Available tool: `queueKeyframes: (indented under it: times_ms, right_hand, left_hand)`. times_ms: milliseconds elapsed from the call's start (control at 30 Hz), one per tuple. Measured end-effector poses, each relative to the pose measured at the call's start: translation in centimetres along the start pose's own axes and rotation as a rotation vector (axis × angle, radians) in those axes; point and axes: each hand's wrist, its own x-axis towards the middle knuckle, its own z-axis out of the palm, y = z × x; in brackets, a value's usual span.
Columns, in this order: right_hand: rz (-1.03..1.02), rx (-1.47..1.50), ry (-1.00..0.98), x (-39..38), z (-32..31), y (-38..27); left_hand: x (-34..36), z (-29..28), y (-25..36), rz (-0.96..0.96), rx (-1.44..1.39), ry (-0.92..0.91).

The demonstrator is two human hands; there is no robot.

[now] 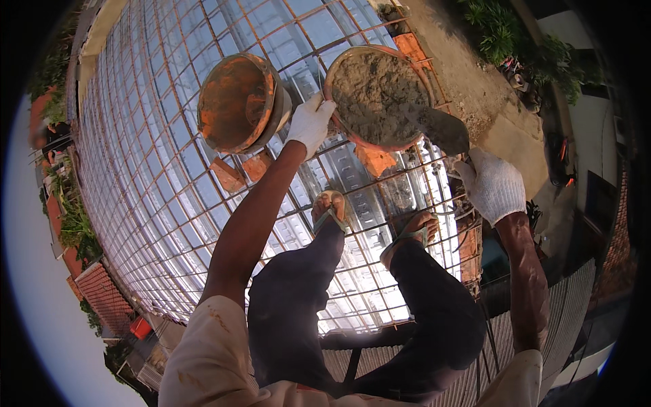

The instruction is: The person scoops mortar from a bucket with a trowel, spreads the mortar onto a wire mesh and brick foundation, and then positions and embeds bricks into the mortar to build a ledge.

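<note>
A round bucket (pixel 388 147) full of wet grey mortar (pixel 369 91) stands on the rebar mesh. My left hand (pixel 310 125), in a white knit glove, is closed at its left rim, where a thin wire handle rises. A trowel (pixel 444 131) with a mortar-smeared blade is gripped by its handle in my gloved right hand (pixel 496 184). The blade's tip reaches over the right side of the bucket into the mortar. Left of my left hand sits a second bucket (pixel 234 102), its inside orange and coated with mortar residue, with no mortar heap visible in it.
Steel rebar mesh (pixel 163 176) lies over shiny corrugated metal decking (pixel 359 264), and my sandalled feet (pixel 330 207) stand on it. Broken orange brick pieces (pixel 227 175) lie near the buckets. The roof edge runs along the right, above a lower dirt strip (pixel 454 51). Corrugated roofing (pixel 569 305) is below.
</note>
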Motion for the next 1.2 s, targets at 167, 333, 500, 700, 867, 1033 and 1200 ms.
queueKeyframes:
  times_ms: [167, 333, 500, 700, 867, 1033, 1200]
  right_hand:
    - [-0.162, -0.027, 0.022, 4.3, 2.9, 0.1]
    - [-0.274, 0.235, -0.155, 8.1, 5.2, -1.8]
    - [-0.411, 0.32, -0.17, 10.4, 7.6, -3.1]
    - [-0.42, 0.301, 0.025, 8.7, 7.6, -1.5]
    - [-0.472, -0.106, 0.449, 7.1, 7.8, -2.5]
    - [-0.409, -0.149, 0.666, 5.0, 5.5, -2.0]
    - [-0.348, -0.004, 0.317, 7.5, 5.7, -1.4]
  left_hand:
    - [-0.7, 1.0, -1.3, -0.151, -0.567, -0.119]
    - [0.5, 0.9, -4.0, -0.07, -0.651, -0.14]
    - [1.0, 1.0, -4.3, -0.033, -0.572, -0.158]
    - [1.1, 1.1, -4.4, 0.046, -0.611, -0.207]
    - [1.0, 0.4, -5.2, 0.021, -0.547, -0.166]
    - [0.5, 1.5, -4.5, 0.043, -0.661, -0.2]
    - [1.5, 2.5, -5.2, 0.036, -0.689, -0.175]
